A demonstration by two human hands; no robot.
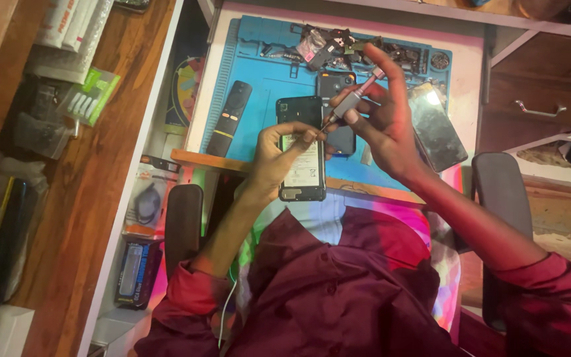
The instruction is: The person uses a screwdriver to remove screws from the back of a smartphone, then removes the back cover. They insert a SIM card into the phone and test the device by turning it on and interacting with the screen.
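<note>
Maroon shirt (338, 297) nearest the lens, seated between black chair armrests (184, 225). Left hand (273, 155) gripping opened smartphone (302, 149), back cover off, battery showing, held over bench (338, 186) front edge above blue repair mat (259, 79). Right hand (381, 122) pinching silver precision screwdriver (351, 100), fingers closed round the shaft, tip at phone's upper right edge beside left thumb. Best kept upright on the screw, light pressure, phone braced steady. Black remote (228, 118) left on mat, second dark phone (337, 109) behind, removed screen (436, 125) right, loose parts pile (338, 49) at far edge.
</note>
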